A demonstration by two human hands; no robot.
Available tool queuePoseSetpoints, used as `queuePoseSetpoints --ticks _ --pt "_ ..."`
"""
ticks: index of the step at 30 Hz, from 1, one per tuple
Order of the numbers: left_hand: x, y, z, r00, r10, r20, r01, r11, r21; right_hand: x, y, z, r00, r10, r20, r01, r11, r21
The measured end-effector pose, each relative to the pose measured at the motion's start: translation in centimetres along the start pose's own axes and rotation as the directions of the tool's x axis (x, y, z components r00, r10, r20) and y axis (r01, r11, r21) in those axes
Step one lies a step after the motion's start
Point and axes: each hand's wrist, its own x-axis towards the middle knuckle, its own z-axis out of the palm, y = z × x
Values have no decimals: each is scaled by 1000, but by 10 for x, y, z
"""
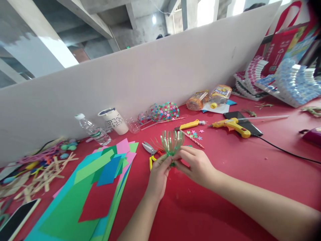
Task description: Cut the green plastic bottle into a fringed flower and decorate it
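Note:
Above the red table, a clear green-tinted plastic bottle piece (pixel 172 142), cut into strips that curve upward like petals, is held at its narrow base. My left hand (pixel 160 169) pinches that base from the left. From the right, the fingers of my right hand (pixel 194 162) close on the same spot, and part of the base is hidden by them. Just behind my left hand lie scissors (pixel 149 149) with yellow and red handles. A patterned stick (pixel 193 139) and small coloured paper stars (pixel 193 134) lie beyond my right hand.
Coloured paper sheets (pixel 67 207) are stacked at left, beside wooden sticks (pixel 47 177). A water bottle (pixel 94 130), white cup (pixel 115 121), star-covered bottle (pixel 165 111) and yellow cutter (pixel 189 125) lie toward the white partition (pixel 140 77). A corded yellow glue gun (pixel 232 125) lies at right.

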Motion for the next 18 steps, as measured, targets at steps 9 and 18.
queuePoseSetpoints --ticks 9,18 --pt "1 -6 -4 987 58 148 -79 987 141 1 -1 1 992 113 -61 -110 993 39" --pt "0 0 -8 967 200 160 -249 883 399 -1 1 -2 996 -18 -87 19 1000 16"
